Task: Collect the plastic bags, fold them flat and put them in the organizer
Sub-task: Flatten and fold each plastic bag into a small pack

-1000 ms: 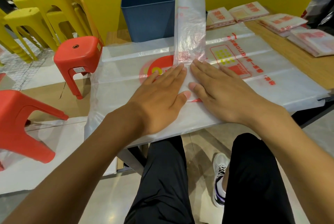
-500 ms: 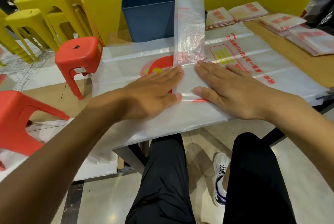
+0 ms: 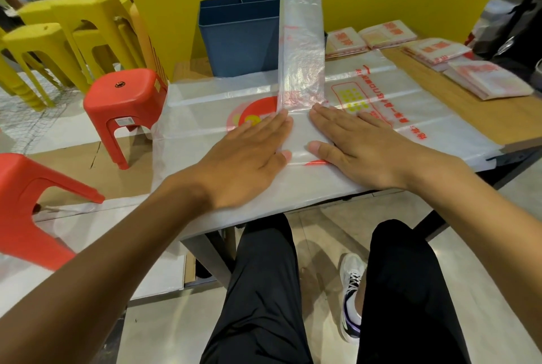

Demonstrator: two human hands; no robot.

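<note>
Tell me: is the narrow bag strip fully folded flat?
No. The strip stands up against the blue organizer; only its near end is pressed flat.

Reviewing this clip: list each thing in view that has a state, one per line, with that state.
left hand: open, flat, pressing the strip's near end
right hand: open, flat, pressing beside it
narrow folded bag strip: near end pinned, far end leaning on the organizer
large printed bag: spread flat on the table, under the strip
blue organizer: upright, open-topped, contents hidden
folded bag packs: folded flat, lying on the table at the right
</note>
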